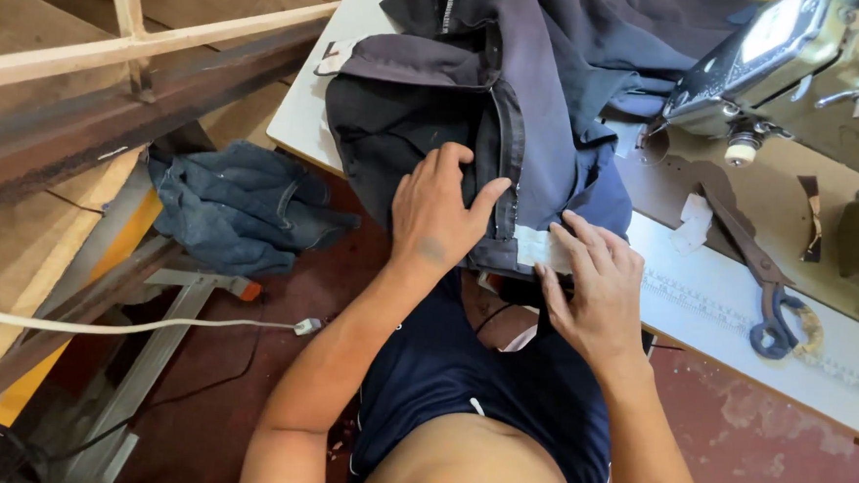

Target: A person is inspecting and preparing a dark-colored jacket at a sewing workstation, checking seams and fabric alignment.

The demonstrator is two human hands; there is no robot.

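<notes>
A dark navy and grey garment (517,70) lies bunched on a white sewing table (304,108), its zipper fly (507,157) facing up. My left hand (439,211) rests flat on the cloth just left of the zipper, thumb pressed toward it. My right hand (594,284) pinches the garment's lower edge at a small white label (539,247). Both hands grip the fabric at the table's near edge, above my lap.
A sewing machine (802,55) stands at the top right. Large scissors (765,289) lie on the table beside a measuring tape (720,301). A heap of denim (240,202) sits on a lower ledge at left. A white cable (131,326) crosses metal frames below.
</notes>
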